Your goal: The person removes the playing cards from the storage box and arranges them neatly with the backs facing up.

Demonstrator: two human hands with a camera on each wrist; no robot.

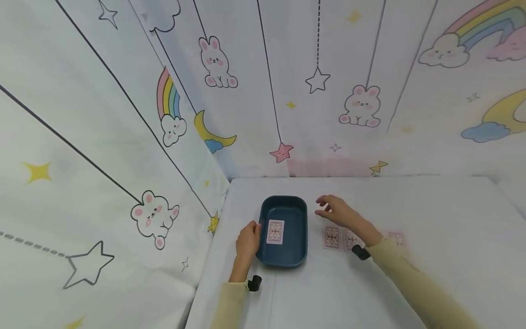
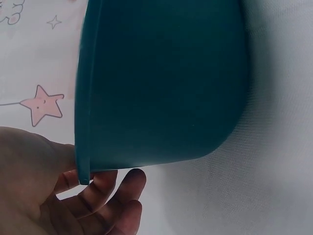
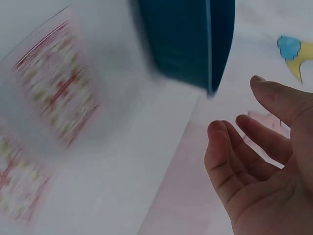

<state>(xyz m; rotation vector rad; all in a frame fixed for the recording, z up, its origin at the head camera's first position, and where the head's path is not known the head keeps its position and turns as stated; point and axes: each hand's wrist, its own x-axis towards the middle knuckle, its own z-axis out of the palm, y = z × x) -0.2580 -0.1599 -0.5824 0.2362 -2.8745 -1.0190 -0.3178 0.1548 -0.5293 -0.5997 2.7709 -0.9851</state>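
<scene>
At lower center, a left hand (image 1: 248,240) grips one blue bin (image 1: 295,237) containing one card (image 1: 275,232); an empty, loosely curled right hand (image 1: 341,214) hovers near three visible cards (image 1: 331,237), lower right.

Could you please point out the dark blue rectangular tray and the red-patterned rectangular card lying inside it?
Dark blue rectangular tray (image 1: 294,234): head view, bare inner floor beside the card.
Red-patterned rectangular card (image 1: 275,232): head view, middle of its patterned face.

White walls (image 1: 255,114) printed with rabbits (image 1: 215,65), stars (image 1: 318,81) and rainbows (image 1: 169,93) border a white table (image 1: 431,224).
</scene>
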